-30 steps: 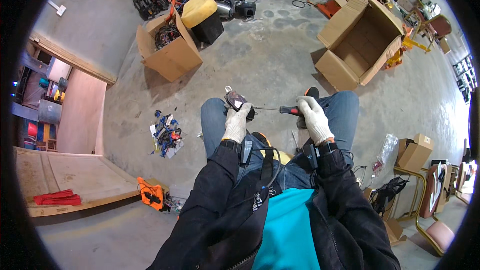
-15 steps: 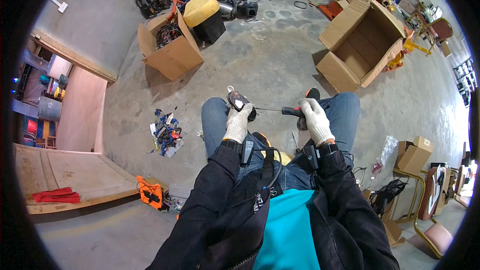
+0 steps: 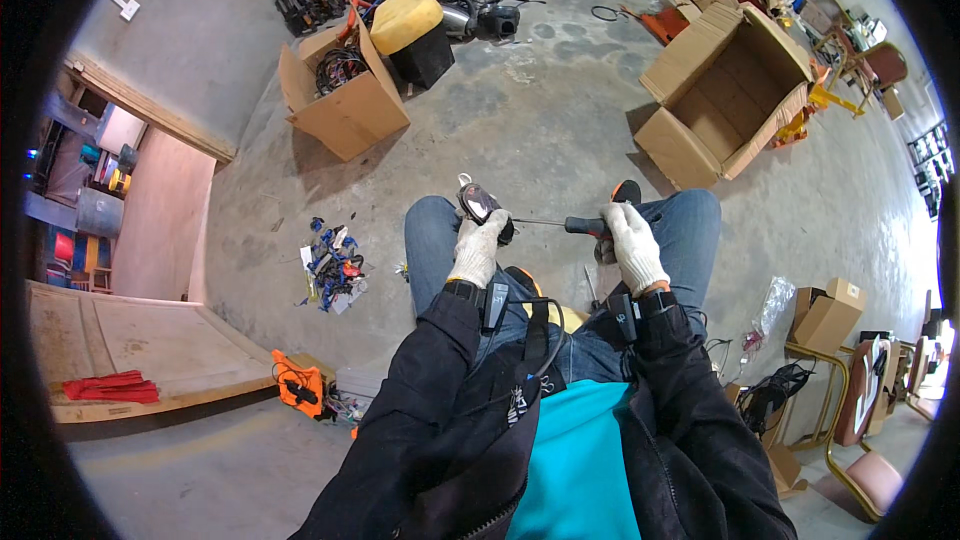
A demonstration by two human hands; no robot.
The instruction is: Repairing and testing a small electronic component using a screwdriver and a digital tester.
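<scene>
My left hand, in a white knit glove, is closed around a dark rounded device with a small metal loop at its far end. My right hand, gloved the same way, grips a screwdriver by its dark handle. The thin shaft runs left across the gap between my knees, and its tip meets the near right side of the device. My fingers hide the exact point of contact. Both hands are held above my jeans, over the thighs.
On the floor to the left lies a pile of small scrap parts. Farther off stand an open carton with cables, a black bin with a yellow lid, and a large open box. A second screwdriver lies between my legs.
My right hand's fingers have shifted on the screwdriver handle, covering more of its red part. The device in my left hand has barely moved.
</scene>
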